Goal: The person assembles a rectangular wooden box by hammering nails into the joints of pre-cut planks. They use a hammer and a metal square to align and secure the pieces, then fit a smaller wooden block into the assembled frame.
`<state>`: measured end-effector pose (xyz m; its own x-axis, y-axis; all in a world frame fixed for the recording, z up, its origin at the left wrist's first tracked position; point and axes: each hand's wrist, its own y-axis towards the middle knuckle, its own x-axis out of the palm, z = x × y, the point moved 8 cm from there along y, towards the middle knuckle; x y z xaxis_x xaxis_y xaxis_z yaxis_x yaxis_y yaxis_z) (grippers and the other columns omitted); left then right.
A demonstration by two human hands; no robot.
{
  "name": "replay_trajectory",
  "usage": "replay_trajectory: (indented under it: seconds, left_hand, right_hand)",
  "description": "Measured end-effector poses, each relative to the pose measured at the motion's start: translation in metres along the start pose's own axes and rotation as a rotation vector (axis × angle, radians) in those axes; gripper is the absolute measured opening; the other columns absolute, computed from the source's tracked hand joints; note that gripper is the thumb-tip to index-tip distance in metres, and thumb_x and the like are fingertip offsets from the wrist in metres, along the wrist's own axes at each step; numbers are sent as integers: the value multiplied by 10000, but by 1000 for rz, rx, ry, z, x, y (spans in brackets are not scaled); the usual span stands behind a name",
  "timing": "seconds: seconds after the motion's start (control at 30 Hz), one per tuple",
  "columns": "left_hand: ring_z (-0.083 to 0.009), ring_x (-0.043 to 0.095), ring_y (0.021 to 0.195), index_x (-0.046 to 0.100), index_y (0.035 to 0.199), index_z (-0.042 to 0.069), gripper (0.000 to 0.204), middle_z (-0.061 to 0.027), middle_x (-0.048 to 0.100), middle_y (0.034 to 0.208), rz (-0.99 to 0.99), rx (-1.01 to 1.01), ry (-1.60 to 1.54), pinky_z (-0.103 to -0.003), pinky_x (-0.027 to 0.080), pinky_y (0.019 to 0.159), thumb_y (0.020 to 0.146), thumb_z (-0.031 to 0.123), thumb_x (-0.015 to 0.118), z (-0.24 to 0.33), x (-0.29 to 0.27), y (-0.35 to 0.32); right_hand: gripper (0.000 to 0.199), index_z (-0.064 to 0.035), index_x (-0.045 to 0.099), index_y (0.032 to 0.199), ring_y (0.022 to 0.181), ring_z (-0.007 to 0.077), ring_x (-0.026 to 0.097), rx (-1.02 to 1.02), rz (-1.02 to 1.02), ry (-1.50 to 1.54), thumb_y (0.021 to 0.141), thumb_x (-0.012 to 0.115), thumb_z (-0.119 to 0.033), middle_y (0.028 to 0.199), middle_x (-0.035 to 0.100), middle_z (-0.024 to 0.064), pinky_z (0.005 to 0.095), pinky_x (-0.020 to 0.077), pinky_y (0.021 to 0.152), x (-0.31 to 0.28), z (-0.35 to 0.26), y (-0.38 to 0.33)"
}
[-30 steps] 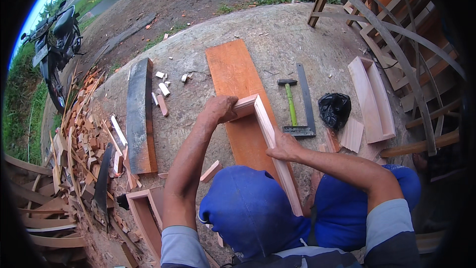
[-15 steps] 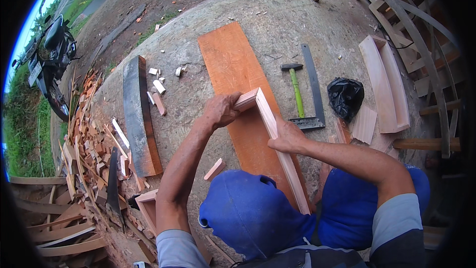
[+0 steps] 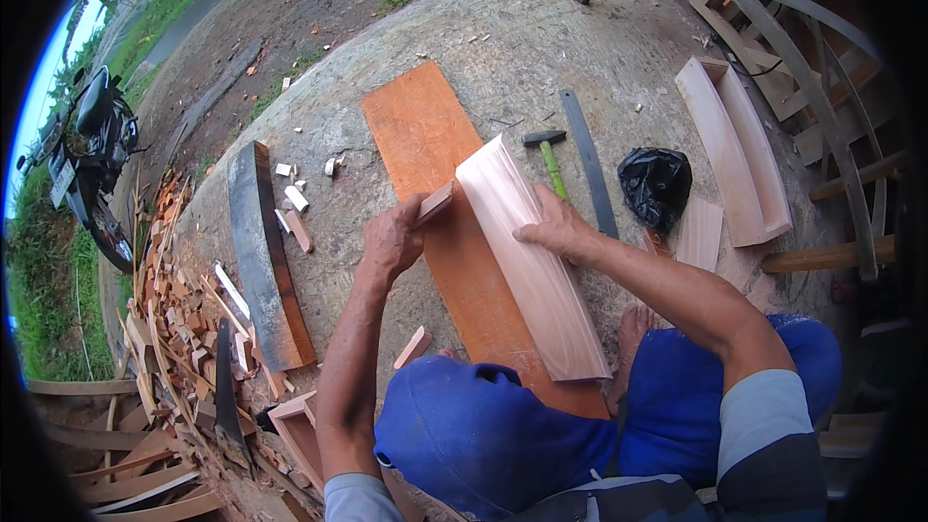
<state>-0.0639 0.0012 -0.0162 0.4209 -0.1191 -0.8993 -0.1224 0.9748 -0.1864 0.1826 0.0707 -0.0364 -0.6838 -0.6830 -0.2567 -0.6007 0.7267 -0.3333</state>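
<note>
A short wooden block (image 3: pixel 437 203) is gripped by my left hand (image 3: pixel 394 236), its fingers closed around the lower end. Just right of it, a long pale planed wooden board (image 3: pixel 512 242) slants across the orange-brown plank (image 3: pixel 416 121) on the ground. My right hand (image 3: pixel 559 226) holds the board's right edge, thumb lying on the broad face and the fingers hidden behind. A gap shows between the block and the board's far end. Beyond my right hand lies a hammer with a green handle (image 3: pixel 552 166), partly covered by the hand and the board.
A metal square (image 3: pixel 588 164), black plastic bag (image 3: pixel 655 188) and long wooden trough (image 3: pixel 730 155) lie right. At left are a dark-faced beam (image 3: pixel 266 261), a saw (image 3: pixel 226 382) and heaped offcuts (image 3: pixel 184 300). A motorcycle (image 3: pixel 95 155) stands far left; curved wooden frames (image 3: pixel 812 29) stand right.
The block and board, which met at a corner, are now apart. My left hand has moved nearer and left with the block. The board has turned to show its broad face.
</note>
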Motion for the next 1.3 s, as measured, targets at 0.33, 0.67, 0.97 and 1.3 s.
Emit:
replay_trajectory:
  seconds: [0.33, 0.67, 0.97, 1.3]
  left_hand:
    - [-425, 502, 1396, 520, 1501, 193, 599, -148, 501, 1573, 166, 106, 209, -565, 415, 1120, 918, 111, 627, 14, 50, -47]
    - [-473, 145, 1585, 512, 1521, 292, 743, -192, 216, 1725, 26, -62, 88, -662, 90, 1258, 858, 473, 795, -5, 69, -37]
    - [-467, 126, 1591, 537, 1502, 266, 747, -186, 198, 1733, 32, -90, 54, -666, 64, 1260, 825, 391, 830, -4, 72, -37]
    - [-491, 140, 1581, 515, 1505, 323, 746, -194, 207, 1728, 5, -97, 129, -696, 121, 1240, 837, 448, 823, -3, 70, -36]
  right_hand:
    - [761, -47, 374, 1585, 1304, 246, 566, 4, 127, 189, 924, 723, -193, 1424, 582, 156, 387, 459, 1100, -20, 47, 96]
    - [376, -19, 732, 1155, 1135, 421, 690, -110, -260, -980, 929, 650, -309, 1197, 729, 226, 546, 552, 938, -39, -9, 85]
    - [245, 36, 763, 869, 752, 342, 754, 288, -455, -1310, 834, 542, -64, 853, 762, 193, 444, 605, 676, -218, 22, -1]
    - [251, 83, 726, 803, 926, 488, 711, 35, 408, -980, 791, 645, -154, 911, 697, 349, 515, 579, 870, -225, 158, -24]
